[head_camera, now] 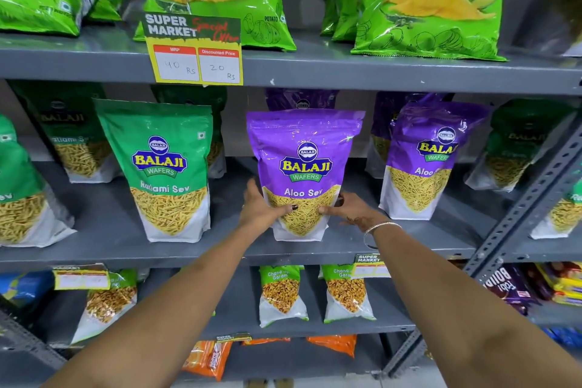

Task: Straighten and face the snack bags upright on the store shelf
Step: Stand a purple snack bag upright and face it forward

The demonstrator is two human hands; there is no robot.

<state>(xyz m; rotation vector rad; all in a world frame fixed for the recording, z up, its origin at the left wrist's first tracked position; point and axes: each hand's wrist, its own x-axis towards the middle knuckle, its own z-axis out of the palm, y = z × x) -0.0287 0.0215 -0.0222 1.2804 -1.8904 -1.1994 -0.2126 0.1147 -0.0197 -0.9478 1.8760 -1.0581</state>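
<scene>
At frame centre, our left hand [259,208] and right hand [349,209] grip the upright purple Aloo Sev bag [304,167] on the grey shelf [110,224].

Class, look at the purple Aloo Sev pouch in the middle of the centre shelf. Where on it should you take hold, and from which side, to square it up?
Grip the Aloo Sev pouch low on its two side edges, reaching in from the front, as the left hand and right hand do. Its base is wide and filled, so probably firm, while the flat top seal looks floppy. Open shelf on both sides leaves the hands room.
</scene>
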